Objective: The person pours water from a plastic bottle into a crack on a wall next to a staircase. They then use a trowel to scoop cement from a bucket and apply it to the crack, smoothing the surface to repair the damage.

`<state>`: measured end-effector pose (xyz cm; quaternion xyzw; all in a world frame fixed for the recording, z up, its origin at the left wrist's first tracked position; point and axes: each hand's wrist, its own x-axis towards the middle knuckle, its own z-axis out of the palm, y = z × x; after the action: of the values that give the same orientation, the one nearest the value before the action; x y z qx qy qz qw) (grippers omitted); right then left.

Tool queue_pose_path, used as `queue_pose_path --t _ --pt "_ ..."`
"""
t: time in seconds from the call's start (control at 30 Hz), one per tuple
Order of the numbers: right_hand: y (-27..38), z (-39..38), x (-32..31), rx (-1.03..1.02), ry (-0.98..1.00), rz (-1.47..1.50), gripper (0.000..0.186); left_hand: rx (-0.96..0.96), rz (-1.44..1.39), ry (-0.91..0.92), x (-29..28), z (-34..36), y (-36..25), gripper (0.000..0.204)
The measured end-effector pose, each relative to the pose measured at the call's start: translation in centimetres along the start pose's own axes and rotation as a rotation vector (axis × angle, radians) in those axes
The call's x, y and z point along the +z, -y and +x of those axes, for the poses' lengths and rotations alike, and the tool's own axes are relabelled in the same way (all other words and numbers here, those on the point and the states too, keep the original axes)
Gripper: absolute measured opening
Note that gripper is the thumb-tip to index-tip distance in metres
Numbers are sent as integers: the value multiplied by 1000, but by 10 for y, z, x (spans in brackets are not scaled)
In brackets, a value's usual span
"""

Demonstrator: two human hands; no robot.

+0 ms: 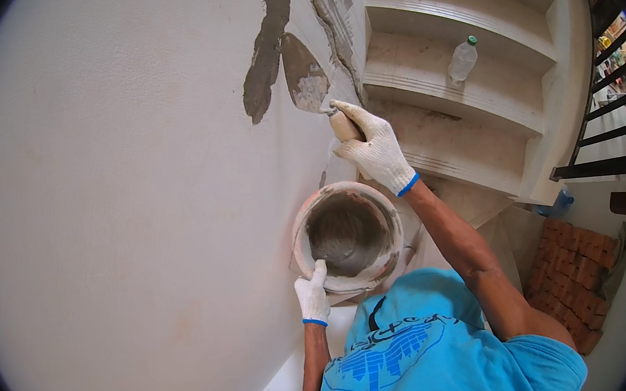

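Note:
My right hand [378, 149], in a white knit glove with a blue cuff, is wrapped round the thick pale handle of a trowel [345, 126]. The trowel is up at the wall, just below a grey-brown patch of wet mortar [302, 67]; its blade is only partly visible. A longer dark mortar patch [268, 55] lies left of that one. Below, my gloved left hand [313, 296] grips the near-left rim of a round, smeared bucket [300, 235], thumb over the edge. Grey mortar [336, 237] coats the bucket's inside and bottom.
Pale stairs [458, 50] rise on the right, with a clear green-capped bottle [463, 61] on one step. A dark railing [615, 164] edges them. Stacked red bricks [572, 275] and a blue bottle [556, 203] sit lower right. A rough crack [329, 22] runs up the wall by the stairs.

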<state>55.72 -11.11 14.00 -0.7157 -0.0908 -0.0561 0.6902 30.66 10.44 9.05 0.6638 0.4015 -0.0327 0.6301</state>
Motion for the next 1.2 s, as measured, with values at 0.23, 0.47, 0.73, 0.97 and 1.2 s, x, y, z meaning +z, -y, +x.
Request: queue_pose_path --t 0.23,0.47,0.73,0.97,1.2 --pt "-5 1 3 -84 -58 -68 79 4 48 -5 -5 5 6 42" --pt "-6 2 14 -189 -144 -174 77 -14 26 4 -7 8 10 44" --pt "-8 -11 52 -239 -187 -511 89 -34 34 14 -7 11 10 43" --pt "-8 -18 75 -183 -159 -624 94 -35 2 15 -3 6 1 40" --pt "-13 -52 51 -219 -89 -638 90 -23 24 27 -6 10 6 39"
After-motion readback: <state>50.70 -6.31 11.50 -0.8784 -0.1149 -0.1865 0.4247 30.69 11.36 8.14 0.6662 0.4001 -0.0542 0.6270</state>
